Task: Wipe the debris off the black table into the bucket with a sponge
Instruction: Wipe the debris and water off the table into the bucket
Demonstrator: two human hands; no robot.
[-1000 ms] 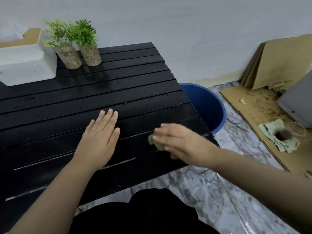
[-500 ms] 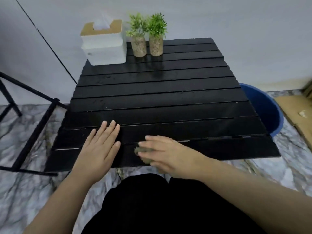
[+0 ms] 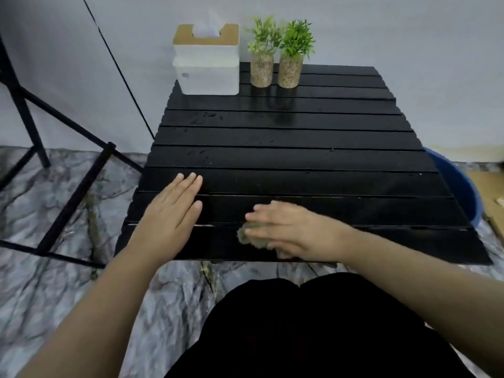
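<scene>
The black slatted table [image 3: 286, 137] fills the middle of the head view. My right hand [image 3: 294, 227] presses a small greenish-brown sponge [image 3: 249, 236] onto the nearest slats, close to the front edge; most of the sponge is hidden under my fingers. My left hand [image 3: 171, 211] lies flat, palm down, on the table's front-left part, a little left of the sponge, holding nothing. Small specks and wet spots dot the middle slats [image 3: 204, 115]. The blue bucket [image 3: 461, 186] stands on the floor past the table's right edge, mostly hidden by it.
A white tissue box [image 3: 207, 69] and two small potted plants [image 3: 275, 66] stand at the table's back edge. A black metal frame [image 3: 71, 195] stands on the marble floor to the left. Cardboard [image 3: 488, 192] lies at far right. My dark-clad legs [image 3: 313, 328] are below the table.
My view swung left, so the bucket slid to the right edge. My right hand carried the sponge leftward along the front slats, towards my left hand, which stayed flat.
</scene>
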